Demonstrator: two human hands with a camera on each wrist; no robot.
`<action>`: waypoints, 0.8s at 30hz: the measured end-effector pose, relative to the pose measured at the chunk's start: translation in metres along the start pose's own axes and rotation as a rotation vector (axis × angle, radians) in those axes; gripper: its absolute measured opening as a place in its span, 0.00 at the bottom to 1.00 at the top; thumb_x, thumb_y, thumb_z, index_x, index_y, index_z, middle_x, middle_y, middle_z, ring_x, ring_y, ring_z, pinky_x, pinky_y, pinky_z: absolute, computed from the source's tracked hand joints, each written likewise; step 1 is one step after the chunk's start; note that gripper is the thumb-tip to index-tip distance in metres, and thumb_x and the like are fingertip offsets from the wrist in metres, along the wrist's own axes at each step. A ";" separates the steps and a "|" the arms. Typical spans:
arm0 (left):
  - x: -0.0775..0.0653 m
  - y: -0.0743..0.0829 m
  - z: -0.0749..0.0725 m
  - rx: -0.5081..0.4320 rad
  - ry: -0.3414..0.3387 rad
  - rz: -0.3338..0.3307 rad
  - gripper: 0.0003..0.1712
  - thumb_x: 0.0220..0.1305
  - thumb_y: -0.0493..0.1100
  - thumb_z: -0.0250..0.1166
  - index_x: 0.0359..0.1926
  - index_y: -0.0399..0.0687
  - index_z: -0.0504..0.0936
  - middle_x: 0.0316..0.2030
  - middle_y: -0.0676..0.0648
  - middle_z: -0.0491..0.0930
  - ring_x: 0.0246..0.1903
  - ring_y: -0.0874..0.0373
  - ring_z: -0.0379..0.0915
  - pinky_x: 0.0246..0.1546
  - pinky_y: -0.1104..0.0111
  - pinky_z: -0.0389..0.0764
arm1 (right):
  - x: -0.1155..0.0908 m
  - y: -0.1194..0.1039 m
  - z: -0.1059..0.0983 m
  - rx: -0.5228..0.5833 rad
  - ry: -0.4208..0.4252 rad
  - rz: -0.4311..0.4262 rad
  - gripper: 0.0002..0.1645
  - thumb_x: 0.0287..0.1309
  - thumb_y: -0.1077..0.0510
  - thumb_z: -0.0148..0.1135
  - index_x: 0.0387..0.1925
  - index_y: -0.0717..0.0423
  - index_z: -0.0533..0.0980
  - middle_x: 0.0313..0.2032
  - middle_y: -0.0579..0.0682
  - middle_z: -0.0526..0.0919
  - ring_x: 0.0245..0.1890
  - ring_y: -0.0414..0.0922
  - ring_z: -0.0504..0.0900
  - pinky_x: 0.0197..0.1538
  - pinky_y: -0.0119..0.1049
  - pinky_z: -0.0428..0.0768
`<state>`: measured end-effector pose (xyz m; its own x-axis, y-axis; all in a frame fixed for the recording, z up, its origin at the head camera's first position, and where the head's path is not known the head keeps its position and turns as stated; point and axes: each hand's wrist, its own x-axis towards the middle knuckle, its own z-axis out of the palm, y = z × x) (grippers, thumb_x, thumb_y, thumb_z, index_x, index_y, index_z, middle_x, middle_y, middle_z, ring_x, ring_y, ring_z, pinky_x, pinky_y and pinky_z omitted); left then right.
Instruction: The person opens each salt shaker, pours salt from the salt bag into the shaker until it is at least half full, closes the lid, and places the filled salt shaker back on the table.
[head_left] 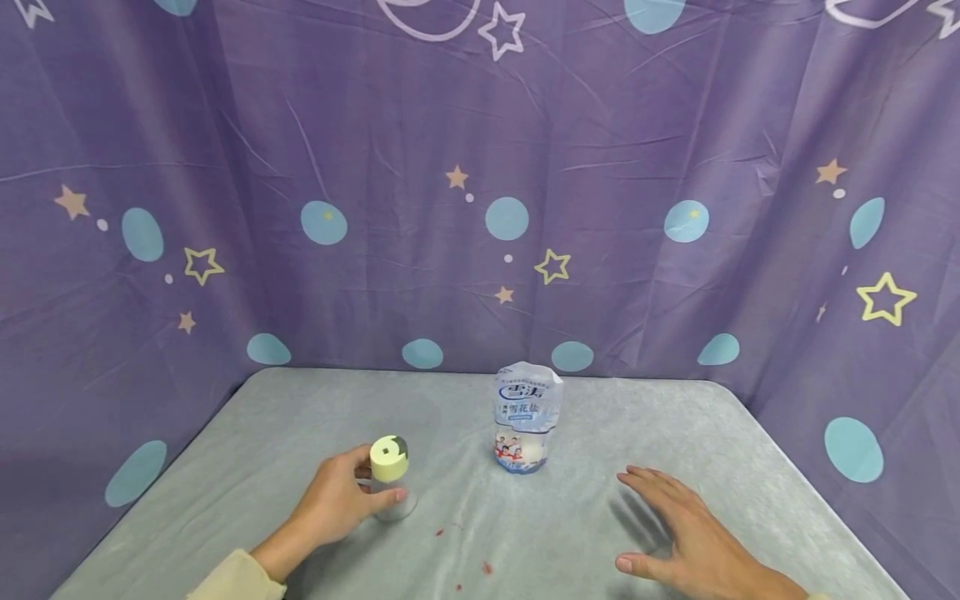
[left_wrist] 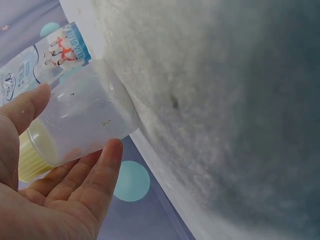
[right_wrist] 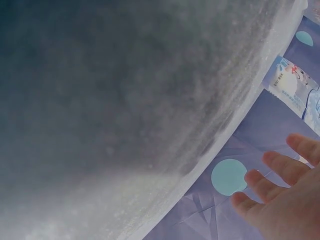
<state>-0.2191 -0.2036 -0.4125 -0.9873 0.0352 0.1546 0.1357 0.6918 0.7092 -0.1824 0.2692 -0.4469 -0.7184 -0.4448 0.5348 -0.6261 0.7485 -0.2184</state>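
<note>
A small clear bottle (head_left: pixel 392 487) with a pale yellow cap (head_left: pixel 389 458) stands on the grey table (head_left: pixel 300 433). My left hand (head_left: pixel 341 500) grips it, thumb in front and fingers behind. The left wrist view shows the clear bottle (left_wrist: pixel 85 120) between thumb and fingers (left_wrist: pixel 102 172). A white and blue salt pouch (head_left: pixel 527 418) stands upright at the table's middle, apart from both hands. My right hand (head_left: pixel 686 533) hovers flat just above the table to the right of the pouch, fingers spread, holding nothing. In the right wrist view the fingers (right_wrist: pixel 280 170) are straight.
A purple curtain (head_left: pixel 480 183) with stars and blue dots hangs behind and at both sides of the table. A few small red specks (head_left: pixel 486 567) lie on the cloth near the front, between my hands.
</note>
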 end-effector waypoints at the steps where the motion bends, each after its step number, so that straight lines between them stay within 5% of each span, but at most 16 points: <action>1: 0.000 0.000 0.000 -0.001 0.000 0.001 0.30 0.45 0.49 0.85 0.49 0.47 0.84 0.42 0.50 0.85 0.43 0.55 0.82 0.43 0.57 0.84 | 0.000 0.000 0.000 0.001 0.001 -0.003 0.55 0.41 0.31 0.80 0.69 0.47 0.73 0.67 0.42 0.75 0.64 0.57 0.72 0.66 0.22 0.45; 13: -0.003 0.006 0.005 -0.023 -0.024 0.016 0.32 0.45 0.49 0.85 0.52 0.49 0.84 0.42 0.51 0.86 0.43 0.55 0.83 0.43 0.57 0.84 | -0.001 -0.001 -0.001 -0.003 -0.012 0.022 0.55 0.42 0.30 0.79 0.72 0.39 0.70 0.68 0.40 0.73 0.66 0.54 0.71 0.63 0.37 0.54; 20: -0.005 0.010 0.010 -0.035 -0.029 0.045 0.33 0.44 0.49 0.86 0.52 0.49 0.84 0.42 0.52 0.86 0.42 0.57 0.82 0.42 0.60 0.84 | -0.001 -0.002 -0.001 -0.002 -0.007 0.015 0.55 0.42 0.31 0.79 0.72 0.38 0.70 0.68 0.41 0.73 0.66 0.54 0.71 0.65 0.30 0.50; 24: -0.006 0.011 0.012 -0.055 -0.045 0.071 0.31 0.44 0.48 0.85 0.50 0.48 0.84 0.42 0.51 0.86 0.41 0.57 0.82 0.41 0.62 0.84 | -0.001 -0.003 -0.002 0.009 -0.021 0.041 0.54 0.42 0.31 0.79 0.72 0.36 0.69 0.69 0.40 0.72 0.67 0.53 0.71 0.64 0.34 0.53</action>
<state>-0.2124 -0.1878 -0.4141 -0.9776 0.1158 0.1756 0.2085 0.6456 0.7347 -0.1793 0.2677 -0.4453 -0.7493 -0.4242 0.5085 -0.5989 0.7617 -0.2472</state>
